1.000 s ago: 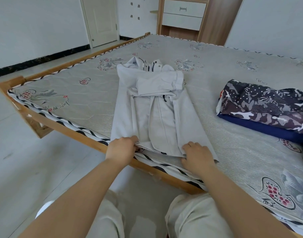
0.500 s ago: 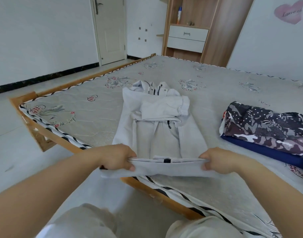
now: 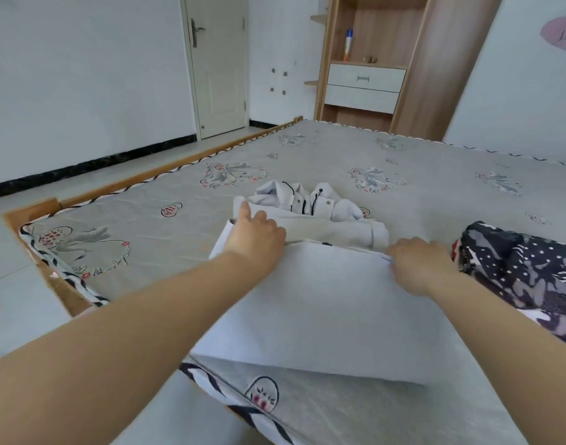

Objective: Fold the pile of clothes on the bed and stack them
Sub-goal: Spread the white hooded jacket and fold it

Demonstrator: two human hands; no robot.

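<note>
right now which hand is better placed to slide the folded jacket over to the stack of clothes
Probably the right hand: it grips the light grey jacket at the edge nearest the folded stack, which lies just beside it. The left hand is at the far edge, away from the stack.

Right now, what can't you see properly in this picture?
Head view only:
- Right hand fingertips: tucked under the grey jacket hem.
- Jacket front: covered by its folded-up lower half.
- Patterned clothes stack: cut off by the right edge.
- Pink wall sticker: lettering cut off, blurred.
</note>
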